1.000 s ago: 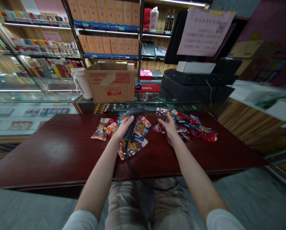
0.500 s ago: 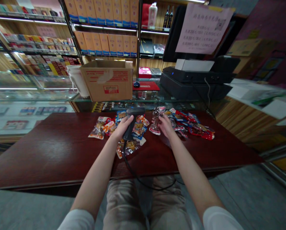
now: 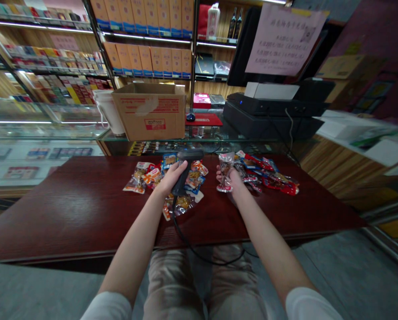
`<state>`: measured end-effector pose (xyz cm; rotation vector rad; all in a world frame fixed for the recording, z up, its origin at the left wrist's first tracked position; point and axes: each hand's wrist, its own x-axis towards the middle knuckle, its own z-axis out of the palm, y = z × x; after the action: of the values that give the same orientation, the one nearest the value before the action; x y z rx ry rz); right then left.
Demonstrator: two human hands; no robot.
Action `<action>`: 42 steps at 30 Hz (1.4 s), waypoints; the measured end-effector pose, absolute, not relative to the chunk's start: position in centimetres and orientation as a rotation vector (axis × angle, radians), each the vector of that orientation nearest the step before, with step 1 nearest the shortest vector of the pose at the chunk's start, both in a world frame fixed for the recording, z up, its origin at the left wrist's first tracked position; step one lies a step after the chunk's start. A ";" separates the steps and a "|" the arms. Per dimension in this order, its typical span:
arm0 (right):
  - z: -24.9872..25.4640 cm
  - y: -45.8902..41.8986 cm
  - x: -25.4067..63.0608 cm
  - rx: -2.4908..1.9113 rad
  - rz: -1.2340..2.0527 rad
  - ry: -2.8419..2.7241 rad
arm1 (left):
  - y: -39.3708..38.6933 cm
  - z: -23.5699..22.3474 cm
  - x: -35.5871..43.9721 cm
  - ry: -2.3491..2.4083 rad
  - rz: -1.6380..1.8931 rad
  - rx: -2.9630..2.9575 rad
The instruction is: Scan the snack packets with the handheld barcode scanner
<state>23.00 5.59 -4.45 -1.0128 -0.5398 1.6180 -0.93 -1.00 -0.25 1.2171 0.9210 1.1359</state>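
My left hand (image 3: 173,177) is wrapped round the handle of a black barcode scanner (image 3: 184,175), its head pointing away from me and its cable trailing down. Under and around the scanner lie several snack packets (image 3: 182,203) in clear, orange and blue wrapping. My right hand (image 3: 235,181) is closed on a clear snack packet (image 3: 226,171) with brown contents and red-and-white ends, tilted up and partly covering the fingers. Beyond that hand, a second pile of snack packets (image 3: 280,180), some red and some blue, spreads to the right.
The dark red table (image 3: 68,213) meets a glass counter at the back. An open cardboard box (image 3: 152,113) and a white cup (image 3: 109,111) stand there. To the right are a monitor with a paper sign (image 3: 282,40) and black cash-register equipment (image 3: 268,115).
My right hand has turned and shifted slightly right, tipping the clear packet so that another side faces me. My left hand and the scanner have barely moved.
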 end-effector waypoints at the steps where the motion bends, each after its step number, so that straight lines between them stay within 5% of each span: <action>1: -4.3 5.5 23.1 -0.997 1.652 -0.563 | -1.0 -0.2 -0.9 0.921 1.135 1.222; 42: -5.0 4.3 22.1 -0.926 1.190 -1.289 | -0.9 -0.9 0.1 0.856 1.082 1.262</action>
<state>22.10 4.30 -4.99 -0.9262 -1.2885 1.1905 0.13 -0.94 -0.87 1.2625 0.8556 1.0819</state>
